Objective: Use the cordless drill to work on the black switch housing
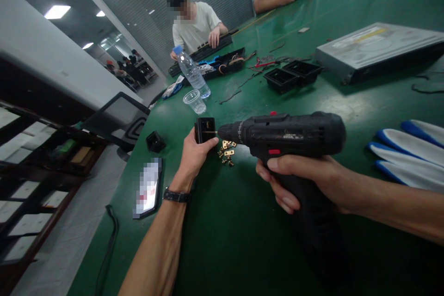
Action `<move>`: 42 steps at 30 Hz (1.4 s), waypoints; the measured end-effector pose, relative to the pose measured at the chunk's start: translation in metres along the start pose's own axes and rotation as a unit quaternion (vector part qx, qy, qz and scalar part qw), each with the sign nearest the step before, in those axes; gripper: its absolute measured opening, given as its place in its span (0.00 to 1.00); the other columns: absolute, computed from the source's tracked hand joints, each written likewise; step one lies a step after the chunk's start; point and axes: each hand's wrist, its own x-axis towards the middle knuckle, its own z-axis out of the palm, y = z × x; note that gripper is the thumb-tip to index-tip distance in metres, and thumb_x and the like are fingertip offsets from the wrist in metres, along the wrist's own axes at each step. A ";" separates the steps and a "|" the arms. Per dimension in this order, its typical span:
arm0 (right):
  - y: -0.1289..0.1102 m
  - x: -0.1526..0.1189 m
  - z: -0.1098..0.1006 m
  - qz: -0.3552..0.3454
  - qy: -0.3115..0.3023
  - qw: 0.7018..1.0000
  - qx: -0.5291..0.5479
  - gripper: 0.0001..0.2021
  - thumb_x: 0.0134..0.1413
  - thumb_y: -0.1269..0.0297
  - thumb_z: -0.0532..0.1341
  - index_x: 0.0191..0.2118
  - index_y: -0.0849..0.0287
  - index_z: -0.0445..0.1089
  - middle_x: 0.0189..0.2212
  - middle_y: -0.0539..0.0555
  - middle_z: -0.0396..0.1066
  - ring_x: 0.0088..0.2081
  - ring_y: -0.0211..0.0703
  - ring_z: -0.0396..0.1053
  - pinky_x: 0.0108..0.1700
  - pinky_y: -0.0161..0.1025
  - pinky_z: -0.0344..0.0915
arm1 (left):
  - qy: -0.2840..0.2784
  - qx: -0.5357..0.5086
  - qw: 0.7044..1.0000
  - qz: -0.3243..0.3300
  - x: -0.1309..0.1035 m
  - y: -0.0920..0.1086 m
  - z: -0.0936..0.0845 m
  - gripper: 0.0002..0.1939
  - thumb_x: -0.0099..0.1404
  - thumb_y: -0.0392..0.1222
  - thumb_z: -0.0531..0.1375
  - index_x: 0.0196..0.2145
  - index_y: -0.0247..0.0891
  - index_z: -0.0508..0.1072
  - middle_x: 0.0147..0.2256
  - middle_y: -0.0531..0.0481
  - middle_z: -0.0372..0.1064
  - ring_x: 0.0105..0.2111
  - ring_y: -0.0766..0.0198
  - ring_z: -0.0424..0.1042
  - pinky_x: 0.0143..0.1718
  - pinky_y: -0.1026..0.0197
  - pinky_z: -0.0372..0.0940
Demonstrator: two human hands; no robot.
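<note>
My right hand (305,180) is wrapped round the grip of a black cordless drill (287,134) with red buttons, lying level and aimed left. Its thin bit reaches into the open side of a small black plastic box (200,130). That box is gripped by my left hand (196,151), thumb along its lower edge, a dark band on the wrist. A brass-coloured piece shows inside the box; whether the bit touches it I cannot tell. Just below the drill's chuck lies a small pile of brass pieces and screws (229,152) on the green table (222,231).
Left stand another black box (155,141) and a phone (149,187). Beyond my hands are a clear cup (195,101), a water bottle (192,71) and two joined black boxes (293,75). A metal-cased device (381,51) and blue-white gloves (412,152) lie right. Two people sit across.
</note>
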 end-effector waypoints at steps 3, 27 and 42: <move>0.000 0.001 -0.001 -0.001 -0.002 1.000 0.001 0.13 0.61 0.57 0.61 0.37 0.65 0.72 0.17 0.51 0.70 0.19 0.38 0.66 0.27 0.36 0.67 | 0.000 0.001 1.000 0.000 0.000 0.000 0.000 0.23 0.53 0.43 0.70 0.46 0.36 0.74 0.40 0.47 0.74 0.38 0.60 0.71 0.39 0.60 0.67; -0.002 0.001 0.001 0.000 0.003 1.000 0.003 0.12 0.60 0.58 0.61 0.36 0.63 0.72 0.17 0.51 0.69 0.19 0.39 0.64 0.27 0.37 0.67 | 0.011 -0.002 1.000 -0.001 0.000 -0.001 0.002 0.22 0.52 0.42 0.70 0.44 0.36 0.74 0.39 0.49 0.73 0.36 0.62 0.71 0.39 0.61 0.66; 0.000 0.001 0.000 -0.003 -0.004 1.000 0.010 0.12 0.61 0.58 0.60 0.37 0.64 0.72 0.17 0.51 0.69 0.19 0.39 0.65 0.27 0.37 0.67 | 0.015 0.001 1.000 -0.007 -0.001 0.002 0.002 0.23 0.51 0.42 0.70 0.45 0.36 0.75 0.40 0.48 0.74 0.37 0.61 0.71 0.39 0.60 0.67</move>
